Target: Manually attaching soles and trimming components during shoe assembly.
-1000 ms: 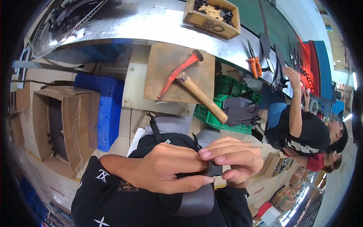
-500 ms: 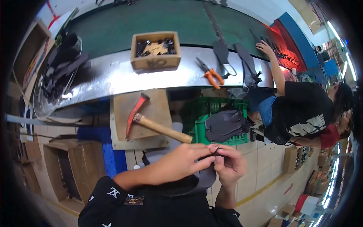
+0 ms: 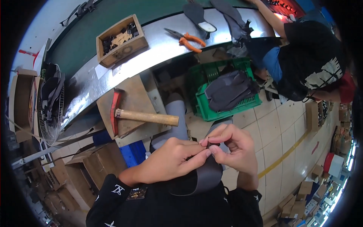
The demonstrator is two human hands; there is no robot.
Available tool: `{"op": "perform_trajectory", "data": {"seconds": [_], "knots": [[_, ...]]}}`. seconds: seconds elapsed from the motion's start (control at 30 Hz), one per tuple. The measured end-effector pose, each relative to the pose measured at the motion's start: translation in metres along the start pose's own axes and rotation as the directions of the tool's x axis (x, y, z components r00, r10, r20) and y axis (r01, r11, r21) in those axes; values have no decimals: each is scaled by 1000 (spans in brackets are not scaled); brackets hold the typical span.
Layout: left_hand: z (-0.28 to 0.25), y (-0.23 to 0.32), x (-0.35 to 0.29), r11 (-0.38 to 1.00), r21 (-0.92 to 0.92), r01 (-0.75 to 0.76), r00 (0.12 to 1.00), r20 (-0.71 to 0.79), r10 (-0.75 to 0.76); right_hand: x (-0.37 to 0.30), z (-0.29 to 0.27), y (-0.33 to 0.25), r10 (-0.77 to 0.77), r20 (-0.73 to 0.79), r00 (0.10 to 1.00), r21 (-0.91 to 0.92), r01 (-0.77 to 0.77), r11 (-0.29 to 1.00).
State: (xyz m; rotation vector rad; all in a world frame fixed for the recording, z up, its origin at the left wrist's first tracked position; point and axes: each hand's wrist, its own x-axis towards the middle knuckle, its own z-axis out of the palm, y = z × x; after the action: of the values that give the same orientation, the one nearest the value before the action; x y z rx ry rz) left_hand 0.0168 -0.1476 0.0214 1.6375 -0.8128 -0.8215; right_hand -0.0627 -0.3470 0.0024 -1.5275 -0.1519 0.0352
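Note:
My left hand (image 3: 177,155) and my right hand (image 3: 236,147) meet in front of my lap, both pinched. Between their fingertips is a small dark piece (image 3: 214,144), mostly covered, so its kind cannot be made out. Just beneath the hands, a dark grey, smooth, sole-shaped piece (image 3: 209,177) lies across my lap. Beyond my left hand, a hammer (image 3: 145,117) with a red head and wooden handle rests on a brown board (image 3: 132,89), its handle end towards my hands. Neither hand touches the hammer.
Orange-handled pliers (image 3: 187,41), a wooden box (image 3: 124,49) of small black pieces and dark soles (image 3: 196,17) are on the metal-edged bench (image 3: 159,53). A green crate (image 3: 204,109) holds more soles. A fan (image 3: 51,102) stands left; a co-worker (image 3: 314,56) sits right.
My view has turned, so the bench things sit higher and tilted in the picture. Both hands keep their pinch on the small dark piece, with the right fingers slightly shifted.

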Motion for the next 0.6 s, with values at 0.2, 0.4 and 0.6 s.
{"op": "perform_trajectory", "data": {"seconds": [0.2, 0.4, 0.6], "knots": [[-7, -7, -18, 1000, -7, 22, 1000, -2, -22, 5, 34, 4, 74, -89, 993, -67, -80, 995], [-12, -7, -50, 962, -268, 52, 999, 8, -52, -4, 29, -8, 181, 84, 980, 365, -199, 909], [-17, 0, -68, 926, -362, -113, 989, 53, 141, 2, 28, -17, -76, 204, 976, 31, 71, 997]]}}
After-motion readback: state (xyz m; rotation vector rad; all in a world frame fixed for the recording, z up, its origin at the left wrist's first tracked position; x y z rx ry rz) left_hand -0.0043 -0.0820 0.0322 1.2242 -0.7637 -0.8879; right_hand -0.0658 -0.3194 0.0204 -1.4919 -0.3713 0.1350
